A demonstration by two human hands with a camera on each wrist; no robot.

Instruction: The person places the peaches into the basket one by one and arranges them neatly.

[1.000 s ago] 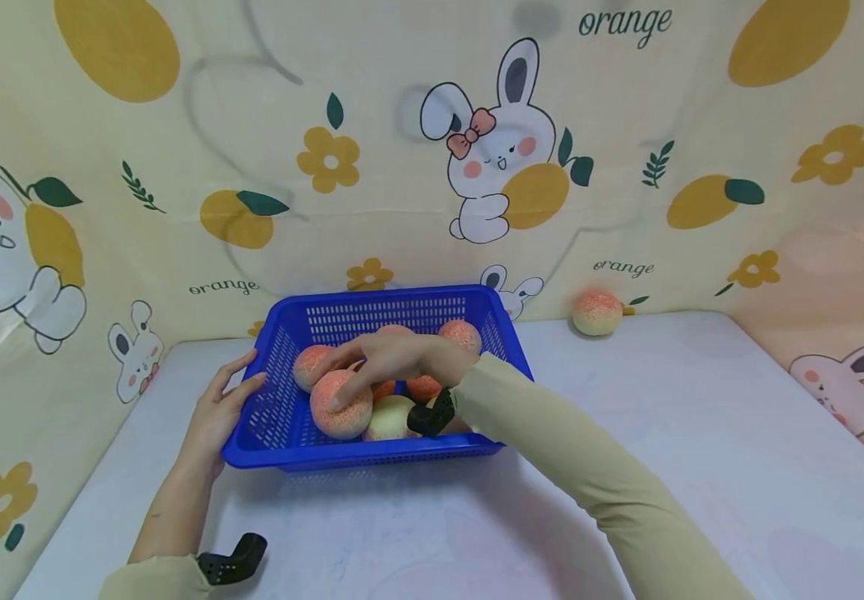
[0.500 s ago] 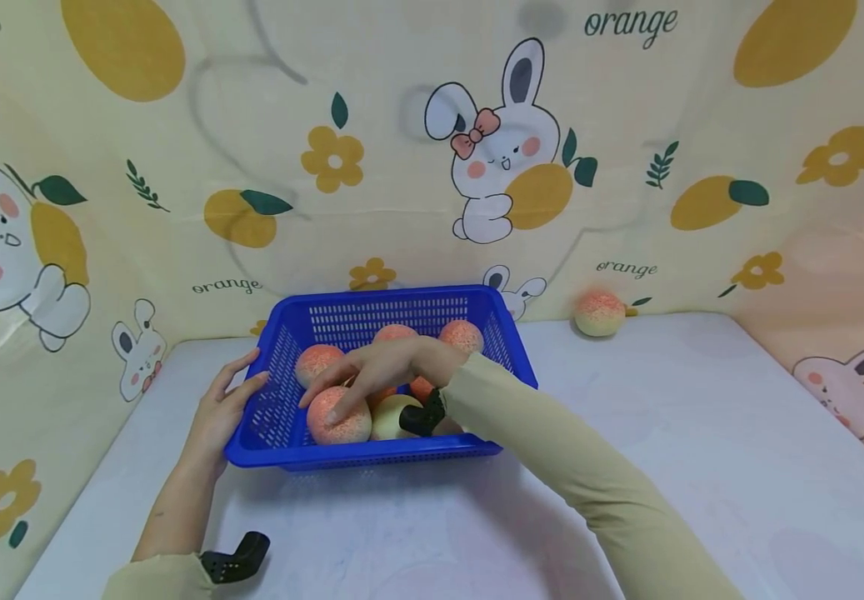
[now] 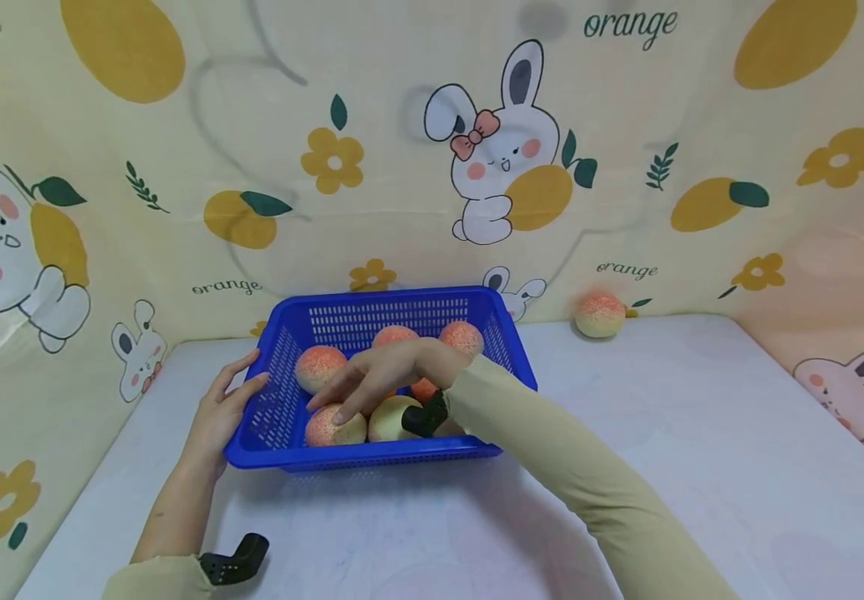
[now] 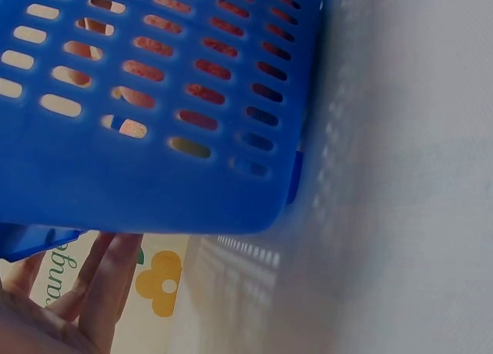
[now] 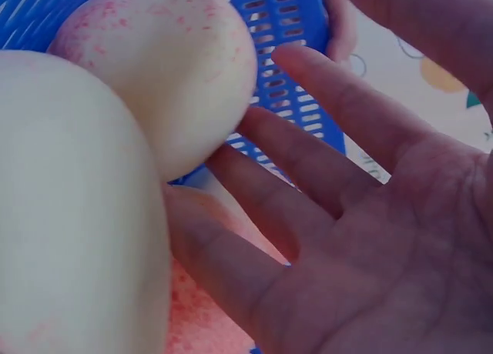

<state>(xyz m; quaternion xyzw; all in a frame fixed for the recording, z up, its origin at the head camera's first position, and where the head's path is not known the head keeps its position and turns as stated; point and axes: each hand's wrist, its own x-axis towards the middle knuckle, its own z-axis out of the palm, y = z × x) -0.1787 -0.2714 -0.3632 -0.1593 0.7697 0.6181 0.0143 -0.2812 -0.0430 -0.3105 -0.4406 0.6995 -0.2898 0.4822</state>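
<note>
A blue plastic basket [image 3: 402,454] with slotted walls holds several pink-and-cream peaches. My left hand [image 3: 222,408] grips its left rim, the thumb lying over the edge; in the left wrist view that hand's fingers [image 4: 108,288] lie past the basket's slotted wall. My right hand [image 3: 387,371] is inside the basket above the fruit. Its fingers look spread in the right wrist view, with fingertips beside a peach [image 5: 166,77] and nothing clasped. Below the right thumb sits the front-left peach [image 3: 336,427], next to a paler one [image 3: 394,418].
One more peach [image 3: 600,314] rests outside the basket at the table's back edge, right of centre. The white table [image 3: 626,400] meets a printed cloth backdrop [image 3: 372,233] behind and at both sides.
The peach under my right hand has gone down to the basket's front-left corner, and the right fingers have come loose from it. My left hand has stayed at the rim.
</note>
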